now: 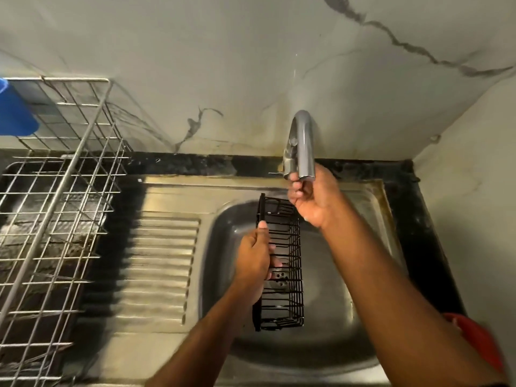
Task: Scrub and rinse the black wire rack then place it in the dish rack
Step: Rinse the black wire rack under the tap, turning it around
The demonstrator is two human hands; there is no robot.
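The fingers of the left hand (255,263) were wrapped round the long left edge of the black wire rack (282,263), thumb lying up along its solid side strip, holding it over the bowl of the sink (329,297). The rack ran lengthwise away from the person, its far end close under the right hand (312,199) and its near end short of the bowl's front wall. Through its wires, just right of the left fingers, the drain showed.

The right hand's fingers were curled at the base of the tap (300,146), closed on a small part there — whether it was a lever or a knob could not be told. No stream was clear below the spout.

Right of the rack the bowl lay open as far as the right forearm, which crossed above it. Left of the left fingers came the ribbed draining board (159,263), bare, and past it the steel dish rack (53,219) — its wire grid open on top, a blue object (14,113) at its far corner. A red object (480,342) sat at the sink's near right edge.
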